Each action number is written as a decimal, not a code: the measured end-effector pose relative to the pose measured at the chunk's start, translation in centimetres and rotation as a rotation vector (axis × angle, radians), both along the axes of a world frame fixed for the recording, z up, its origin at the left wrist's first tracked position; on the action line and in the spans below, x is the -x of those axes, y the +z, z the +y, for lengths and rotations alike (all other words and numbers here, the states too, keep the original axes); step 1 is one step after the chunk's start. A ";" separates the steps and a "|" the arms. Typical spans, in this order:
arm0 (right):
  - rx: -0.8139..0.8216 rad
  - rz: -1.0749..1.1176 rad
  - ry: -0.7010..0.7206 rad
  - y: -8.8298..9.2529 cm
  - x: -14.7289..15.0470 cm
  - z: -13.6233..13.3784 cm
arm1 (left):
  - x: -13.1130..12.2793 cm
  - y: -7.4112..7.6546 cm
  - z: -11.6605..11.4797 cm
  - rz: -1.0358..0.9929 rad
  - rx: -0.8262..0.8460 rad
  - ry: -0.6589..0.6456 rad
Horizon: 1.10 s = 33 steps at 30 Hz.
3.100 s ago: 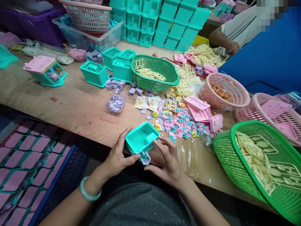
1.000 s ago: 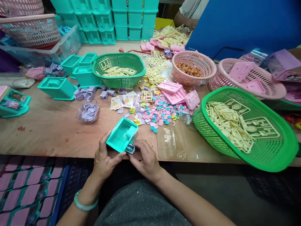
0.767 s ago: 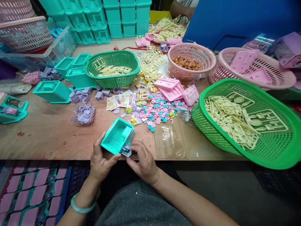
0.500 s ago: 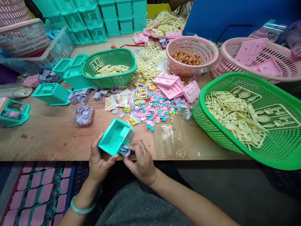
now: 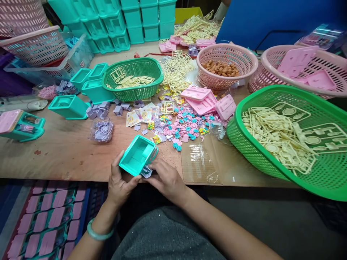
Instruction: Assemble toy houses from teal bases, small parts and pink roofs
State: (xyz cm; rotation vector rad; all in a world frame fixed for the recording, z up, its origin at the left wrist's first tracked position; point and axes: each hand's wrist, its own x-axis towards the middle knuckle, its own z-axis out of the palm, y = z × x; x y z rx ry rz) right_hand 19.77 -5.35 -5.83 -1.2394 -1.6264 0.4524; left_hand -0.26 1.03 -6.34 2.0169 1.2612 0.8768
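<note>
A teal, open-topped plastic box [image 5: 135, 156] is tilted above the table's front edge, its hollow inside facing up. My left hand [image 5: 119, 186] is closed around its left and near side, thumb pressed on the near corner. At the box's right side, the fingers of my right hand [image 5: 168, 180] are closed on a small pale-lilac plastic part [image 5: 146, 172]. This part sits against the box; I cannot tell whether it is attached. Just beyond lie pink and teal swirl pieces [image 5: 187, 122], printed cards [image 5: 142, 115] and a clear tub of lilac pieces [image 5: 101, 130].
A green basket of cream sprues [image 5: 238, 122] stands at the right, a smaller green basket [image 5: 132, 94] further back. Behind are a pink basket of brown pieces [image 5: 200, 74] and stacked teal boxes [image 5: 135, 34]. A finished-looking toy box [image 5: 11, 121] stands left. Pink-topped units [image 5: 46, 220] lie below the table.
The whole scene has shifted slightly rightward in view. Both hands still hold the box and the small part; the right fingers have moved slightly around the part.
</note>
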 end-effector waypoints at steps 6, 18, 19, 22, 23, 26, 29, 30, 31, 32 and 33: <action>0.024 -0.046 -0.029 0.8 -3.1 1.0 | -0.2 0.2 -0.1 0.035 -0.020 -0.002; 0.028 -0.203 0.232 1.6 -5.0 4.3 | -1.6 1.4 -1.4 0.107 -0.008 0.063; 0.026 -0.207 0.240 1.6 -5.1 4.3 | -1.9 1.4 -1.6 0.106 -0.001 0.080; 0.044 -0.234 0.297 2.0 -5.6 4.1 | -2.5 1.0 -2.0 0.089 -0.004 0.098; 0.062 -0.245 0.320 2.2 -5.8 4.1 | -2.6 0.7 -2.0 0.081 -0.017 0.100; 0.117 -0.264 0.373 2.7 -6.4 4.1 | -2.5 0.3 -2.0 0.083 -0.050 0.101; 0.143 -0.265 0.384 2.8 -6.8 4.3 | -2.1 0.4 -1.8 0.077 -0.057 0.038; 0.145 -0.262 0.385 2.8 -6.9 4.3 | -2.0 0.5 -1.7 0.059 -0.061 0.011; 0.145 -0.262 0.388 2.7 -6.9 4.3 | -1.9 0.6 -1.6 0.035 -0.072 -0.010; 0.143 -0.268 0.389 2.7 -6.8 4.1 | -1.9 0.8 -1.5 0.011 -0.081 -0.021; 0.136 -0.278 0.380 2.6 -6.6 3.8 | -1.9 0.9 -1.5 -0.008 -0.090 -0.019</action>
